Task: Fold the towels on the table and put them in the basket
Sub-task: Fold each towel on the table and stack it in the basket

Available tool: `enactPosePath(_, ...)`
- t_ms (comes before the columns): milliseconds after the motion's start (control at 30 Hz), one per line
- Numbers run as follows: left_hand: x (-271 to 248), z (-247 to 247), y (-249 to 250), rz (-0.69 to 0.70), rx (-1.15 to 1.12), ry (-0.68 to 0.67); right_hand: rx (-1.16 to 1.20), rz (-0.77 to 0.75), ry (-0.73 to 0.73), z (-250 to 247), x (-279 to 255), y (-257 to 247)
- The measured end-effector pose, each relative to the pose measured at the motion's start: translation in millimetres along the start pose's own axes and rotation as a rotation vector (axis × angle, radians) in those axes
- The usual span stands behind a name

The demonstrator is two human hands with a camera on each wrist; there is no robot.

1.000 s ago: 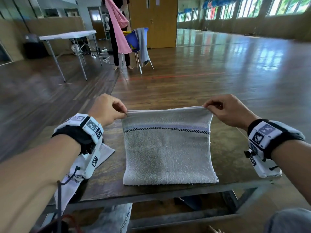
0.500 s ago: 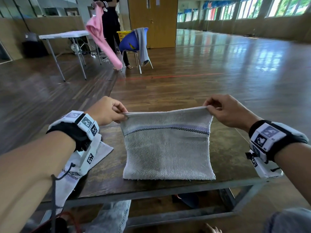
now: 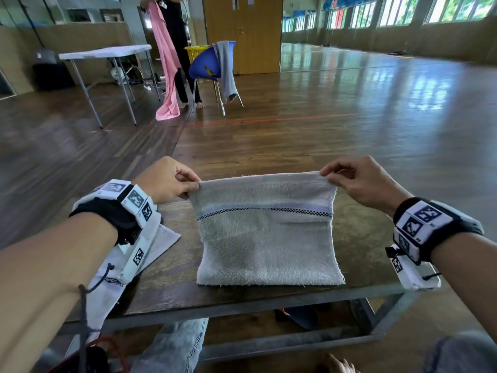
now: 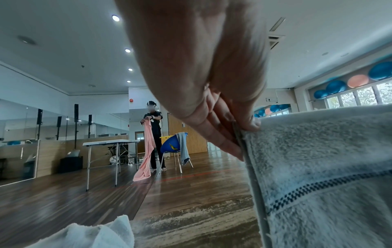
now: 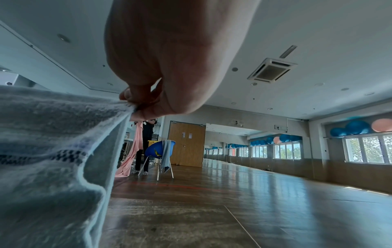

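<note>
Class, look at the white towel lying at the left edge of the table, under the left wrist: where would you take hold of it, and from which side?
Probably at the white towel's far corner, the part lying flat and uncovered on the table. Come from above and from the left, since the grey towel fills the centre. Its near end hangs over the table's front edge, under the left forearm, so it is harder to reach.
</note>
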State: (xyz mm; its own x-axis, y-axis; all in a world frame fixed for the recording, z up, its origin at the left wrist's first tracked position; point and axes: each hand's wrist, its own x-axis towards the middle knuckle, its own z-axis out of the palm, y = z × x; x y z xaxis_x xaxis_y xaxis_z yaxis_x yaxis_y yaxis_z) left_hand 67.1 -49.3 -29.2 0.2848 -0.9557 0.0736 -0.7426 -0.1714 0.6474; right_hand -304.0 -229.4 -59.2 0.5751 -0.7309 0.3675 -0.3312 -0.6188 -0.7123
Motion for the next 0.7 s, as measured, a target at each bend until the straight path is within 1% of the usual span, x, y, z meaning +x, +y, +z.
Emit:
enactPosePath(67, -0.2, 7.9, -3.5, -0.008, 0.082, -0.017, -0.008, 0.032, -0.020, 5.2, -1.6, 4.0)
enactPosePath(167, -1.3, 27.6, -11.5, -0.050, 0.231, -0.065, -0.004, 0.041, -0.009, 17.1, -4.5, 9.3)
enactPosePath(233, -2.5, 44.8, -15.6, -0.093, 0.383, -0.134, 0.013, 0.061, -0.008, 26.9, -6.2, 11.8)
enactPosePath(267, -3.9, 54.3, -15.3, -0.111, 0.426, -0.177, 0.007, 0.069, -0.011, 32.0, -6.6, 13.0)
enactPosePath(300, -4.8, 64.0, -13.7, -0.117, 0.424, -0.217, -0.008, 0.071, -0.018, 36.4, -7.3, 13.7)
enactPosePath(367, -4.3, 82.5, -6.5, -0.066, 0.325, -0.251, -0.038, 0.059, -0.038, 44.3, -8.7, 12.4)
enactPosePath(500, -1.8, 114.5, 28.7, 0.117, 0.078, -0.188, -0.051, -0.011, -0.043, 54.3, -9.0, 2.4)
enactPosePath(600, 5.3, 132.6, 57.3, 0.163, -0.057, -0.141, -0.039, -0.054, -0.027, 58.4, -7.8, -5.7)
enactPosePath(700, 14.8, 142.7, 76.2, 0.193, -0.140, -0.107, -0.007, -0.083, -0.017, 61.3, -7.4, -12.3)
